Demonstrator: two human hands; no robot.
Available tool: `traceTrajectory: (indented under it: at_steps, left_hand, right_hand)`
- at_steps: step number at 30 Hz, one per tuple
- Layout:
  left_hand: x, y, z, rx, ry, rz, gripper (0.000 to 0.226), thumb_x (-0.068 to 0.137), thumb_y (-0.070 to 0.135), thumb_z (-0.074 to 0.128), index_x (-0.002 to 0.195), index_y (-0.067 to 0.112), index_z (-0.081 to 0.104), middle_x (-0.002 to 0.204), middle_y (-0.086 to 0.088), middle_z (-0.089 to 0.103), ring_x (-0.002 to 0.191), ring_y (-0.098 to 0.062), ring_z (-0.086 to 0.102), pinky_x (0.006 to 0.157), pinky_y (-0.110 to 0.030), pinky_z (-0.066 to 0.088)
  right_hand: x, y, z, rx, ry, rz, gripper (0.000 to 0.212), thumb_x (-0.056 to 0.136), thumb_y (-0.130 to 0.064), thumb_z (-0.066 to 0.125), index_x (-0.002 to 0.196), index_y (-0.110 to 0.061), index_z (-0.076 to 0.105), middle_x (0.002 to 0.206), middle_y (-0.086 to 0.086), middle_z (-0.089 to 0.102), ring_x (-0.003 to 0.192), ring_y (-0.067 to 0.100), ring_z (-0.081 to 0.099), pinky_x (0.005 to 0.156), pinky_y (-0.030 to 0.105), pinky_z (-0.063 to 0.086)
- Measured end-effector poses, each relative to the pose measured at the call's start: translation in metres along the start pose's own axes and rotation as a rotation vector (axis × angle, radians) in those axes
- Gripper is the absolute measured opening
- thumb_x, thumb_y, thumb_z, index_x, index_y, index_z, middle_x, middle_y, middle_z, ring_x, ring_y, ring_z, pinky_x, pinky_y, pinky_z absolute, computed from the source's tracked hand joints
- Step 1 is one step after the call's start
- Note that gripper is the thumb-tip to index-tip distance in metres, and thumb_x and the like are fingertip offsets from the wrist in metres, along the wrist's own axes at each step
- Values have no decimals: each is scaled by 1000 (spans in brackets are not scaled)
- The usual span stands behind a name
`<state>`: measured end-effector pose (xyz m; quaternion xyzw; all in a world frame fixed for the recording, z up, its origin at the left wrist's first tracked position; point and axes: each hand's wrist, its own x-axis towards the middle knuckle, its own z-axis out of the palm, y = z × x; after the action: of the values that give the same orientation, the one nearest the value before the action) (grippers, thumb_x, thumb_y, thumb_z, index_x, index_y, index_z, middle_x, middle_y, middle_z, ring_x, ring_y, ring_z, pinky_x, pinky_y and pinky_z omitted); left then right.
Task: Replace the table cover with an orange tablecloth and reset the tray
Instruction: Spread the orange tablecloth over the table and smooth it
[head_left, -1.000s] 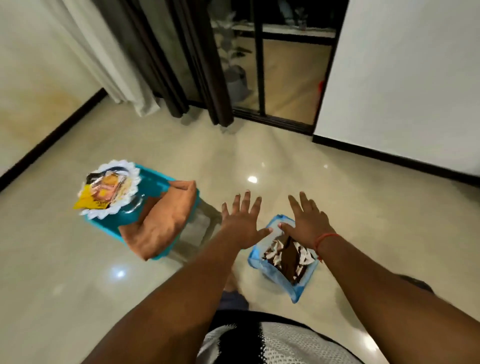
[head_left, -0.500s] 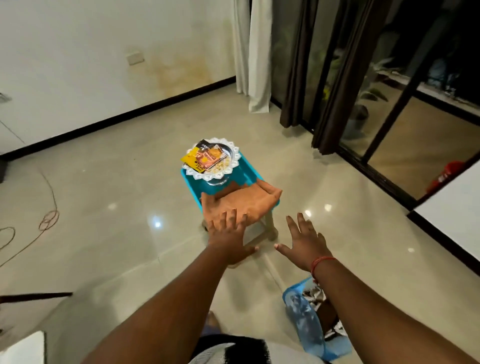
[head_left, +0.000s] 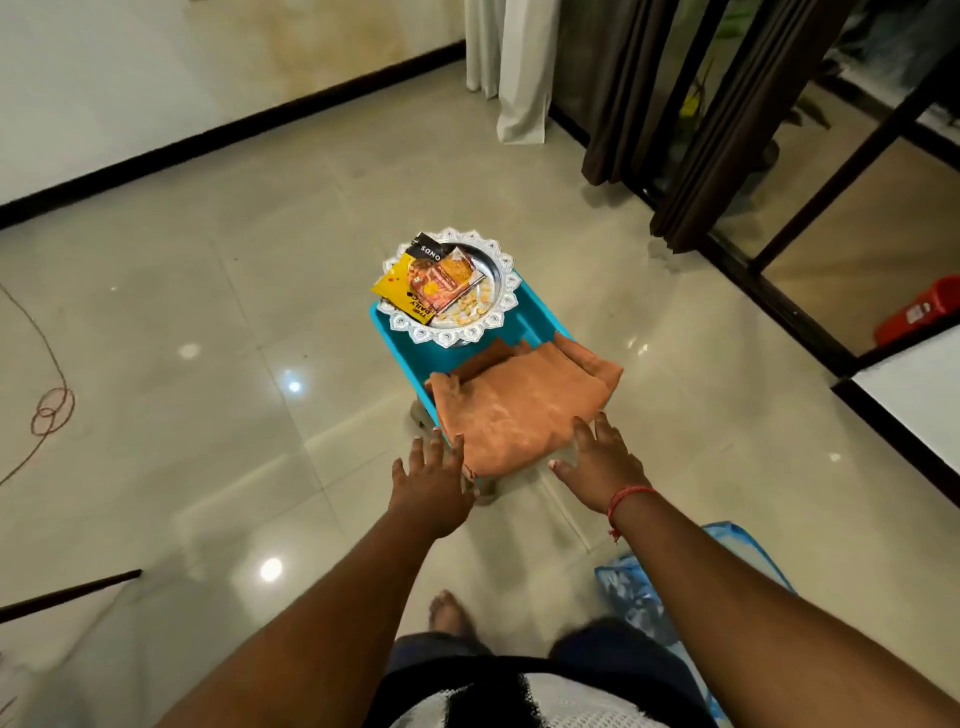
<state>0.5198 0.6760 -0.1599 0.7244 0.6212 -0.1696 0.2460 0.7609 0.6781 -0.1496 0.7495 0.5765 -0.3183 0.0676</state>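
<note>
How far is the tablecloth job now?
Early. The orange tablecloth lies folded on the blue table, beside the tray of packets. The left hand and right hand reach open toward the cloth. Left: clearing, spreading, resetting the tray.

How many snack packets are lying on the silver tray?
3 can be seen on the silver tray: a black packet at its far edge, a yellow packet at the left overhanging the rim, and an orange-brown packet on top. Others may be hidden beneath.

On the worktop (head_left: 410, 358), the tray (head_left: 496, 291) sits behind the folded tablecloth (head_left: 519, 410); packets (head_left: 436, 283) lie in the tray.
</note>
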Motion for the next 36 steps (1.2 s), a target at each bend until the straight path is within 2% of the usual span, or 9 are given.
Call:
traceTrajectory:
  at_steps: [6,9,12,15,21,24,29,33,36]
  left_hand:
    - [45,7,-3,-579,-94,-226,77,88,49,53,149,9,27,151,-20,34,140,-37,34,111,-44,34]
    - [65,19,-17,-846,-133,-387,87,64,45,48,139,2,40,139,-19,50,119,-32,53,83,-23,43]
    - [93,27,-18,-994,-192,-548,79,72,41,53,138,-1,39,133,-18,54,93,-21,51,62,-17,41]
    - [118,33,-16,-1099,-238,-675,64,86,34,57,137,0,39,118,-18,58,79,-23,58,61,-27,44]
    - [145,42,-18,-1240,-276,-864,68,76,39,57,134,5,44,126,-18,56,107,-38,60,78,-42,54]
    - [150,42,-18,-1264,-244,-864,65,64,38,51,122,8,49,116,-14,59,99,-34,61,90,-50,56]
    - [163,43,-15,-1243,-270,-817,36,87,13,42,121,11,53,115,-12,61,103,-31,61,87,-47,58]
    - [168,47,-15,-1276,-231,-779,25,98,26,37,114,19,55,111,-9,64,98,-25,63,87,-46,57]
    - [167,48,-18,-1275,-220,-742,30,100,33,31,118,21,52,113,-7,62,101,-23,61,92,-45,55]
  right_hand:
    - [59,30,-6,94,-138,113,82,92,-57,55,157,-23,17,165,13,6,148,35,25,116,48,32]
    - [108,41,-20,175,-191,168,84,86,-56,56,156,-20,24,160,16,22,138,37,39,112,49,38]
    - [161,48,-29,234,-219,171,89,72,-55,55,149,-12,37,148,16,40,126,36,50,106,47,45]
    - [194,47,-40,238,-222,198,75,84,-40,61,148,-8,37,150,16,36,131,35,46,109,43,42]
    - [236,54,-47,345,-350,267,77,83,-34,62,150,-10,32,140,13,52,120,33,56,102,42,48]
    - [241,52,-45,361,-364,293,69,89,-29,63,148,-8,35,141,15,51,122,34,55,102,41,47]
    - [246,47,-45,367,-309,309,51,84,-18,65,131,-5,53,128,16,59,109,34,61,91,37,52]
    - [239,41,-39,448,-221,312,50,84,-1,58,131,-16,58,130,8,61,119,30,59,106,39,47]
    - [230,33,-33,501,-156,306,33,83,1,59,105,-23,65,108,2,66,109,25,63,104,36,49]
